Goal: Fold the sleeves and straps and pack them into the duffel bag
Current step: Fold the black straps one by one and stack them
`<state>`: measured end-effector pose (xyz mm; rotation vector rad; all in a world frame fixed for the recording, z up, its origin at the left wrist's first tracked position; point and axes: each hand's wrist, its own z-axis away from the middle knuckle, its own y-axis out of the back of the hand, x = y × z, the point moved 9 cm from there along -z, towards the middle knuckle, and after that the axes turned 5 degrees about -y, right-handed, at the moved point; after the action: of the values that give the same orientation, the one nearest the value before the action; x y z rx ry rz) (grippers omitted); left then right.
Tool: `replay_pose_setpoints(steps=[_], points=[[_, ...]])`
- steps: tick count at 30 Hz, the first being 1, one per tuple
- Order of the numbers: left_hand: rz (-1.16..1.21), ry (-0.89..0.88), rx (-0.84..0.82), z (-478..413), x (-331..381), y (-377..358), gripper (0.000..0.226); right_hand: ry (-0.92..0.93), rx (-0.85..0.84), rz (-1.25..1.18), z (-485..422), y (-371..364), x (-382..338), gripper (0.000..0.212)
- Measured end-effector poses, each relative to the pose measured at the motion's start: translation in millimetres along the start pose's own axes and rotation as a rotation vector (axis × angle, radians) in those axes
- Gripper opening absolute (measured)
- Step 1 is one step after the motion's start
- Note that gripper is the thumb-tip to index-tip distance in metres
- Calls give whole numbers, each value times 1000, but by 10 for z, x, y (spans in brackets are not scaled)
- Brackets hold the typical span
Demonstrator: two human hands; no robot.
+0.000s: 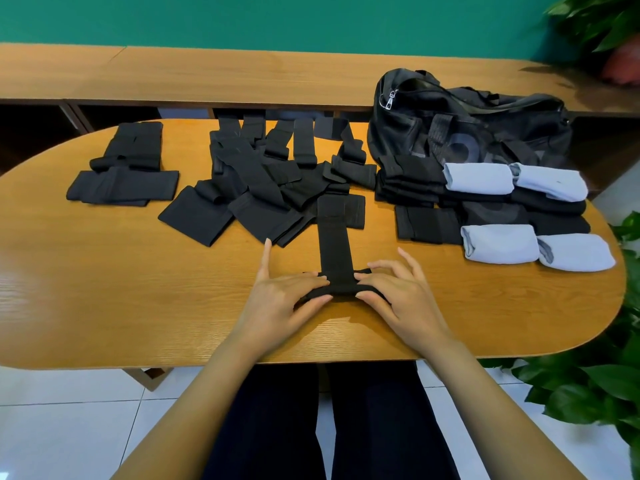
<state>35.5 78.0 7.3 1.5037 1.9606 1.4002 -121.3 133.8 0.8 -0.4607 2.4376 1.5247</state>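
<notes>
Left hand (pixel 277 301) and right hand (pixel 403 294) pinch rolled near end of black strap (pixel 334 249) on table (pixel 121 289); fingers (pixel 308 281) curled round roll. Duffel bag (pixel 460 123) far right.

1. Left grip (pixel 284 303) and right grip (pixel 398 296) pinch the rolled near end of a long black elastic strap (pixel 335 244) on the oval wooden worktop (pixel 104 306).
2. The strap lies left of the black mesh duffel bag (pixel 467 126).

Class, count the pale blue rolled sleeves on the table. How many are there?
4, all on the right. Back pair, in front of the duffel bag: back-left roll, back-right roll. Front pair: front-left roll, front-right roll. Others may be hidden inside the bag.
</notes>
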Motion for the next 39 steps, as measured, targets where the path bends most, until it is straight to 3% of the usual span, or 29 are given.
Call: replay_pose_setpoints(steps=[7, 15, 17, 21, 25, 29, 35, 39], points=[[78, -3, 67, 3, 17, 57, 36, 36, 151, -59, 36, 140, 0, 48], [355, 402, 250, -120, -270, 69, 10, -222, 207, -159, -255, 213, 191, 58], [333, 457, 277, -171, -381, 48, 7, -324, 161, -162, -381, 155, 258, 58], [169, 485, 305, -305, -529, 28, 22, -420, 147, -114, -592, 87, 363, 37], [-84, 478, 207, -429, -604, 18, 35, -502, 47, -33, -718, -18, 420, 39], [-266, 302, 140, -557, -598, 6, 36, -432, -5, 181, -746, -86, 361, 51], [-200, 181, -225, -617, -714, -367, 55, -218, -277, 275, -702, -463, 14, 71], [-203, 183, -256, -627, -788, -436, 58, -180, -296, 275, -565, -548, 9, 79]])
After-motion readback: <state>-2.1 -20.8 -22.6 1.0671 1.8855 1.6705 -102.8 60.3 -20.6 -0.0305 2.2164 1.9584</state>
